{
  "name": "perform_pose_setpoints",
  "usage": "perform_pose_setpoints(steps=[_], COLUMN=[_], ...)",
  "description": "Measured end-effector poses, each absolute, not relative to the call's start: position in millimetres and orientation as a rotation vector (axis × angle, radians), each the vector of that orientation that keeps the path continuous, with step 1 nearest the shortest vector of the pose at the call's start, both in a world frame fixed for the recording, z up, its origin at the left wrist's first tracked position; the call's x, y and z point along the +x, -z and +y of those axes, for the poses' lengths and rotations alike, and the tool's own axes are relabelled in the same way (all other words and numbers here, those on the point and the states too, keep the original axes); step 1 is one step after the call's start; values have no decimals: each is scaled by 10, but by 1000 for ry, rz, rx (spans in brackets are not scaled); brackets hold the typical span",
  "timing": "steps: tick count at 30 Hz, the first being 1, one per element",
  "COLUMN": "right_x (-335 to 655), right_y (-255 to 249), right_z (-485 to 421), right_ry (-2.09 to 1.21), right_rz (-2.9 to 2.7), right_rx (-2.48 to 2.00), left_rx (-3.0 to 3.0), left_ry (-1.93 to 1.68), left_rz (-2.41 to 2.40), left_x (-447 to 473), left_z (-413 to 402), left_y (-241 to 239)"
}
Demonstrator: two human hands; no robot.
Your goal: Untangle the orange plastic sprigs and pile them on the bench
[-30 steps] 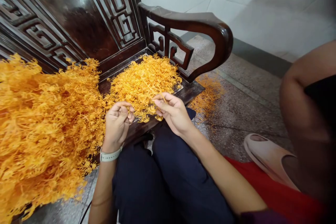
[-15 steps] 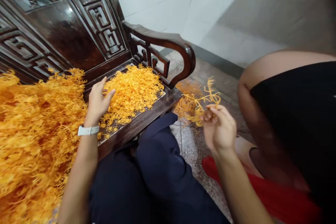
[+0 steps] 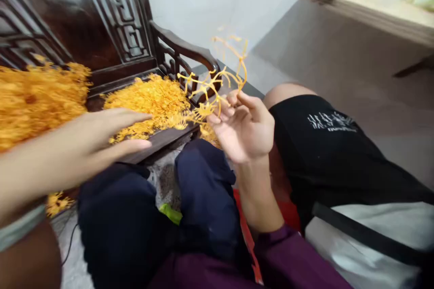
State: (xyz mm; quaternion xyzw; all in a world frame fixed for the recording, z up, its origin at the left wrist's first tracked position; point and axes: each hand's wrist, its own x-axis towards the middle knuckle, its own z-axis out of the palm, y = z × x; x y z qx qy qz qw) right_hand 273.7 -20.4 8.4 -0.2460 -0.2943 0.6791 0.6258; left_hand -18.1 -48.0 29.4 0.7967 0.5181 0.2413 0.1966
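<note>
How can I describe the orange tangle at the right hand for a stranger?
Start at the dark carved wooden bench with orange heaps on its seat. In front of it is the right hand, raised. At its fingers is a thin orange tangle, alone in the air, not packed like the heaps.

Open air above my right hand (image 3: pixel 246 131) and its orange tuft (image 3: pixel 217 83), up past the carved armrest (image 3: pixel 185 47). Heading right, the other person's black clothes (image 3: pixel 322 153) block me fast. My dark trousers (image 3: pixel 203 180) sit right underneath, and my left hand (image 3: pixel 91 133) has a gap over the orange pile (image 3: pixel 149 101).
</note>
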Motion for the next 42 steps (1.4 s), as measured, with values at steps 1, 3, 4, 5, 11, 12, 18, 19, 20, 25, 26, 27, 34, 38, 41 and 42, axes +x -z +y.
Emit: perform_pose_setpoints(steps=[1, 3, 4, 5, 11, 12, 18, 19, 20, 25, 26, 27, 34, 38, 41, 42], right_x=[2657, 2516, 2457, 2409, 2320, 2336, 2480, 2477, 2459, 2200, 2140, 2086, 1908, 1863, 1795, 1765], right_y=[-130, -135, -104, -61, 181, 198, 263, 279, 296, 393, 415, 439, 661, 750, 791, 805], right_z=[-237, -300, -327, -349, -353, -325, -44, 0, 40, 218, 254, 291, 508, 583, 620, 632], right_ry=[-1633, -1751, -1790, -1823, -2034, -2054, -2060, -2050, -2033, -1891, -1875, -1865, -1889, -2088, -2175, -2196], right_rz=[-646, -553, -503, -460, -366, -352, -216, -225, -252, -568, -643, -712, -854, -776, -711, -696], right_rx=[-493, -357, -308, -279, -360, -356, -304, -313, -336, -610, -656, -699, -934, -871, -770, -740], left_rx=[2318, 2353, 2341, 2303, 2002, 1997, 1845, 1788, 1714, 1319, 1295, 1292, 1418, 1439, 1396, 1357], left_ry=[-679, -818, -883, -932, -1156, -1158, -1204, -1195, -1190, -1153, -1140, -1129, -1101, -1047, -992, -983], left_rz=[1405, 1449, 1465, 1471, 1344, 1336, 1231, 1172, 1118, 908, 870, 841, 788, 635, 529, 499], left_x=[-3, 294, 400, 477, 587, 578, 429, 400, 374, 269, 246, 219, -11, -103, -169, -191], left_z=[-556, -635, -647, -647, -504, -464, -121, -50, 21, 336, 395, 455, 868, 998, 1058, 1072], left_y=[-378, -413, -372, -303, 102, 118, 112, 127, 148, 275, 299, 327, 717, 881, 924, 945])
